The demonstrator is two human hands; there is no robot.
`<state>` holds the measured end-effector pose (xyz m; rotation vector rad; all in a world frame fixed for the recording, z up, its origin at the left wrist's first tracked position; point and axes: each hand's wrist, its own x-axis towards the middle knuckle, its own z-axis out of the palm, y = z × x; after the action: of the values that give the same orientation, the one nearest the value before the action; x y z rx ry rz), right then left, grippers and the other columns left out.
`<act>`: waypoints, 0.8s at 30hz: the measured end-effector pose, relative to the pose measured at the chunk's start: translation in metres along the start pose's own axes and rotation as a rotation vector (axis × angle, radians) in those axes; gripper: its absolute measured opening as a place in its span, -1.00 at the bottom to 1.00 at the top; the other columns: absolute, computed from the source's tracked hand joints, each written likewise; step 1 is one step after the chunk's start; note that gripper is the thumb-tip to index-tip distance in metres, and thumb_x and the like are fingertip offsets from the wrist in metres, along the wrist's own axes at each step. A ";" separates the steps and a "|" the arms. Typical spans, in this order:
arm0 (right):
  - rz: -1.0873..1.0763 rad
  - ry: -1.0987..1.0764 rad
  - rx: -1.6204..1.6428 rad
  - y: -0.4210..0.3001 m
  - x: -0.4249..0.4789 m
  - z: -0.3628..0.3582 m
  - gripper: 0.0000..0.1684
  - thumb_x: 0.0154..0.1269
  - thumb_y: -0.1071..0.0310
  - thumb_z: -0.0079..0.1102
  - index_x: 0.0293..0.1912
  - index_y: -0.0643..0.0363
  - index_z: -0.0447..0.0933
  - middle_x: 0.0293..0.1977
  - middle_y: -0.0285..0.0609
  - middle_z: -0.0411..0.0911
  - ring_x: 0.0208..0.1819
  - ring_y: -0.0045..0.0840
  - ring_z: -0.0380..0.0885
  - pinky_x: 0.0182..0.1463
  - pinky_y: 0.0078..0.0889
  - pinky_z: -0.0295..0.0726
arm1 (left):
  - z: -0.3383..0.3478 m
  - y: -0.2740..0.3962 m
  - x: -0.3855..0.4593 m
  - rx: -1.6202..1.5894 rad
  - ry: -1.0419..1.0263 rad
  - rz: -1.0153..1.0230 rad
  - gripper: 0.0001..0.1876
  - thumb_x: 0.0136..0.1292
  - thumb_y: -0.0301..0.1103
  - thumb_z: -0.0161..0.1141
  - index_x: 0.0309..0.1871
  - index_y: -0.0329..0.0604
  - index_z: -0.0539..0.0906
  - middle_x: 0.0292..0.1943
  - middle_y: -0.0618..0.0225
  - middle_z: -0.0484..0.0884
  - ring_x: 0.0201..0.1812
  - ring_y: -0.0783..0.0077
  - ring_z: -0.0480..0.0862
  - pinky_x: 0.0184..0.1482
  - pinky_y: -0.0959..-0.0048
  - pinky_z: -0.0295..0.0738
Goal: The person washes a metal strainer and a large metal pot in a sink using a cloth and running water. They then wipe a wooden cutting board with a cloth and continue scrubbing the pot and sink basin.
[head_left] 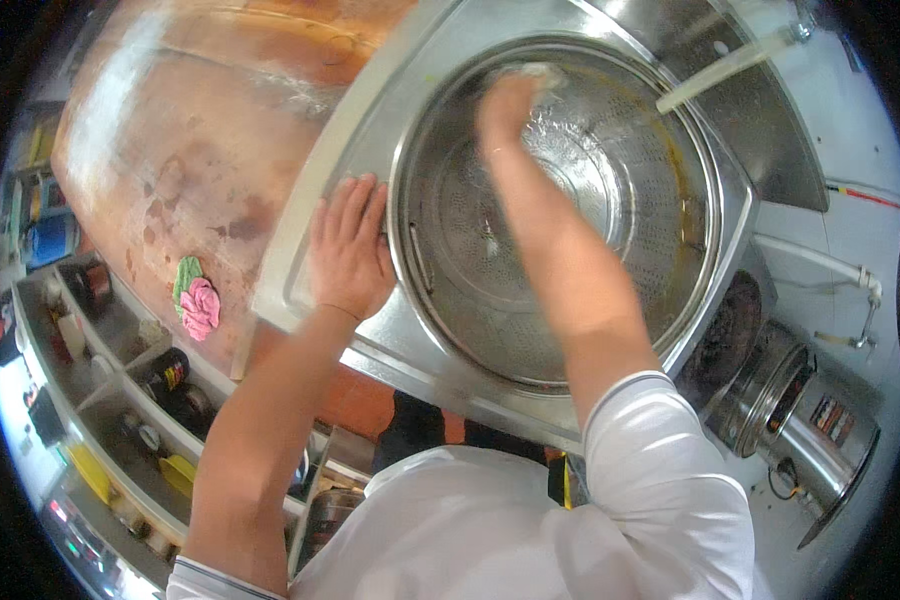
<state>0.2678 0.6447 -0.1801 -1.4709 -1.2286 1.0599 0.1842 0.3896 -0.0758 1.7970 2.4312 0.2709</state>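
A large round perforated metal basin [465, 292] with a thick rim rests on a stainless steel counter [390, 330]. My right hand [506, 112] reaches inside it, near the far wall, closed on a pale, blurred cloth or scrubber [540, 79]. Its fingertips are partly hidden. My left hand [352, 247] lies flat on the counter beside the basin's left rim, fingers together and pointing away from me, with nothing in it. The basin's inside looks wet and shiny, and a yellowish streak runs along its right wall.
A pale pipe spout [735, 67] juts over the basin's far right rim. Pink and green cloths [199, 307] lie on the reddish-brown surface at left. Divided shelving [120, 360] holds jars at lower left. A steel cylindrical appliance [817, 427] stands at right.
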 end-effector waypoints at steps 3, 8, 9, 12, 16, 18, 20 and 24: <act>-0.258 -0.441 -0.308 0.020 -0.068 0.016 -0.43 0.37 0.38 -0.08 0.28 0.47 0.19 0.22 0.38 0.30 0.28 0.13 0.28 0.37 -0.01 0.25 | 0.001 -0.002 -0.003 -0.004 0.010 -0.008 -0.41 0.20 -0.33 -0.06 0.38 -0.07 0.33 0.44 0.31 0.23 0.47 0.19 0.15 0.49 0.04 -0.10; 0.038 -0.019 -0.017 -0.041 0.027 -0.007 -0.57 0.41 0.35 -0.11 0.16 0.42 0.22 0.01 0.26 0.41 0.03 -0.05 0.46 0.20 -0.11 0.42 | 0.000 -0.005 -0.005 0.037 0.018 -0.020 -0.44 0.23 -0.32 -0.08 0.36 -0.08 0.34 0.42 0.29 0.25 0.46 0.14 0.16 0.47 0.02 -0.03; 0.182 0.213 0.173 -0.018 0.078 -0.033 -0.61 0.43 0.36 -0.15 0.14 0.38 0.18 -0.04 0.16 0.41 -0.02 -0.20 0.47 0.13 -0.23 0.46 | 0.000 0.001 -0.001 0.022 0.024 0.014 -0.44 0.24 -0.32 -0.08 0.36 -0.07 0.34 0.42 0.29 0.25 0.46 0.15 0.16 0.47 0.02 -0.03; 0.329 0.551 0.579 0.003 0.129 -0.092 -0.65 0.40 0.36 -0.09 0.09 0.33 0.24 -0.09 0.10 0.48 -0.09 -0.24 0.52 0.00 -0.24 0.54 | 0.001 -0.001 -0.001 0.055 0.006 0.010 -0.45 0.27 -0.30 -0.09 0.37 -0.04 0.34 0.43 0.30 0.24 0.47 0.17 0.16 0.47 0.02 -0.03; 0.500 0.728 0.404 -0.008 0.106 -0.110 -0.61 0.31 0.41 0.01 0.07 0.38 0.25 -0.11 0.09 0.53 -0.20 -0.29 0.55 -0.13 -0.26 0.59 | 0.002 -0.002 -0.003 0.017 -0.009 -0.013 -0.44 0.26 -0.26 -0.08 0.38 -0.03 0.33 0.44 0.32 0.23 0.47 0.23 0.15 0.49 0.04 -0.07; 0.317 0.391 0.484 0.023 0.122 -0.097 -0.60 0.30 0.44 -0.02 0.07 0.42 0.21 -0.11 0.10 0.52 -0.21 -0.25 0.57 -0.17 -0.22 0.60 | 0.000 0.003 0.002 -0.002 -0.012 0.005 -0.43 0.26 -0.25 -0.08 0.38 -0.02 0.34 0.44 0.33 0.23 0.47 0.24 0.15 0.49 0.05 -0.08; 0.176 0.141 -0.004 -0.028 0.056 -0.033 -0.63 0.30 0.45 -0.09 0.06 0.43 0.23 -0.09 0.17 0.44 -0.08 -0.11 0.50 0.05 -0.10 0.48 | -0.001 0.003 0.000 0.012 -0.013 -0.008 -0.44 0.25 -0.28 -0.07 0.37 -0.03 0.35 0.43 0.32 0.25 0.47 0.23 0.16 0.48 0.04 -0.06; -0.130 -0.739 -0.395 -0.036 -0.083 -0.012 -0.41 0.21 0.41 0.04 0.22 0.41 0.25 0.20 0.38 0.29 0.24 0.15 0.32 0.35 -0.03 0.30 | 0.000 -0.004 -0.006 0.025 0.007 -0.033 -0.43 0.25 -0.30 -0.10 0.38 -0.07 0.33 0.43 0.36 0.24 0.49 0.25 0.12 0.52 0.16 -0.15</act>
<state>0.2614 0.5637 -0.1378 -1.2812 -2.1204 1.3832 0.1825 0.3829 -0.0768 1.7670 2.4775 0.2450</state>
